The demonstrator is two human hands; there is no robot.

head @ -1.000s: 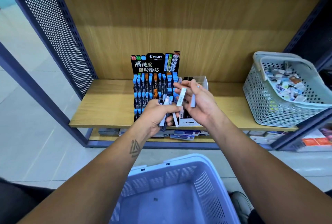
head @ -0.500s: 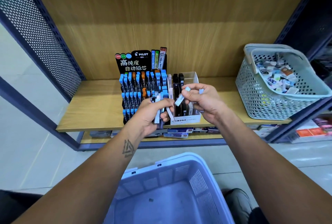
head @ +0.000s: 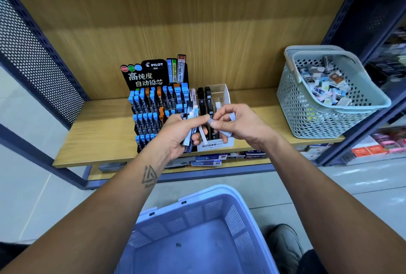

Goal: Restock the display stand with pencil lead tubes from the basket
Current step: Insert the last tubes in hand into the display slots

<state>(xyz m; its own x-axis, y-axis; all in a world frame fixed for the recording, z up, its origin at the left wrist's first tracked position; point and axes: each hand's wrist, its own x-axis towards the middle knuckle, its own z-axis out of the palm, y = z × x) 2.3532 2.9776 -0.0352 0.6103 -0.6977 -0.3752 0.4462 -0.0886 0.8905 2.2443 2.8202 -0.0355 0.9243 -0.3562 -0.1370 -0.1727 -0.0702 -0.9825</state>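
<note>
Left hand [head: 175, 135] grips a bundle of lead tubes [head: 190, 128] mid-frame; right hand [head: 237, 125] pinches one pale tube [head: 227, 130]. Blue basket [head: 239, 214] below looks nearly empty, so only this handful seems left for the display stand [head: 153, 107].

Both forearms are stretched forward; the left hand [head: 178, 135] is curled in a grip; the right hand [head: 237, 124] is pinched at the fingertips.

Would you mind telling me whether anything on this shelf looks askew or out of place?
Only the pale green perforated plastic basket at the right: it sits tilted, overhanging the wooden shelf edge. The black Pilot display stand stands upright and orderly.
</note>
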